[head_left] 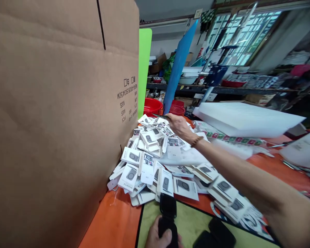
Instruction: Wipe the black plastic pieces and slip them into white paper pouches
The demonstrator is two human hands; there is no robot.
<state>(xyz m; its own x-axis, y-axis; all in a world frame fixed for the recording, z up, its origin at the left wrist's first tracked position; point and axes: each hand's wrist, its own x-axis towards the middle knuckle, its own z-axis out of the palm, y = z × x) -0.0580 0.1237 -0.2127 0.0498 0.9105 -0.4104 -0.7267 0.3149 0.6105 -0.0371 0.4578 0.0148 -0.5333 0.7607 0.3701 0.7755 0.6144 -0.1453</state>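
Note:
My left hand (158, 236) is closed around a black hinged holder (167, 206), its square upper part tilted up, at the bottom of the head view. My right hand (179, 125) stretches over the far end of a heap of small white printed boxes (147, 165). Its fingers are pinched on a thin dark strip-like thing (160, 116), too small to name. The boxes carry pictures of a dark ring-shaped device and the word MAGNETIC. More black holders (217, 234) lie on the yellow-green mat (186, 213), right of my left hand.
A tall cardboard carton (62, 120) walls off the left side. Behind the heap stand a green panel (144, 69), a blue panel (181, 65) and a red basin (152, 106). White foam sheets (248, 119) lie at the right on the orange table cover (111, 217).

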